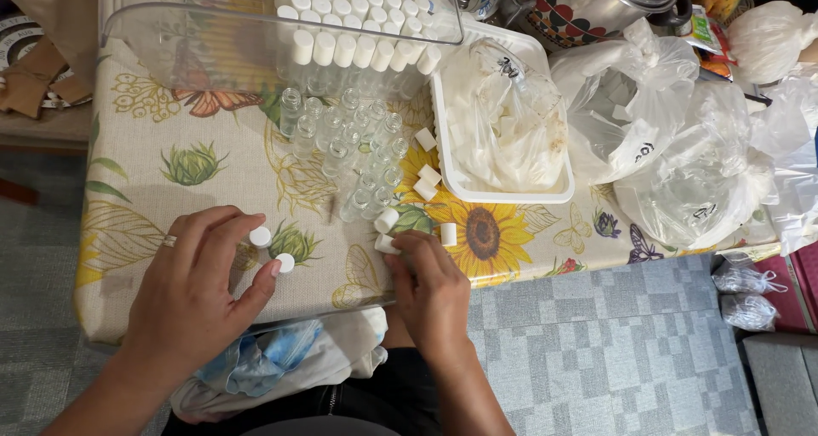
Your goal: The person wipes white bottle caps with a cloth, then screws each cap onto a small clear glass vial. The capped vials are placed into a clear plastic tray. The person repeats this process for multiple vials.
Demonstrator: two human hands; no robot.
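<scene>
A floral oilcloth table (170, 129) fills the upper left of the frame, carrying a clear plastic bin (213, 44) of capped vials, a white tray (503, 193) with a crinkled bag, and a cluster of open glass vials (349, 146) standing upright at centre. The left hand (200, 291), lower left, pinches two small white caps (273, 250) at its fingertips, ends up. The right hand (430, 287), nearer the vials, closes narrowly on a white cap (388, 244) just below them, with loose smooth cylindrical caps (426, 180) scattered just above.

Clear glass vials (358, 146), matt white plastic caps (261, 237), glossy floral tablecloth (170, 180)
</scene>
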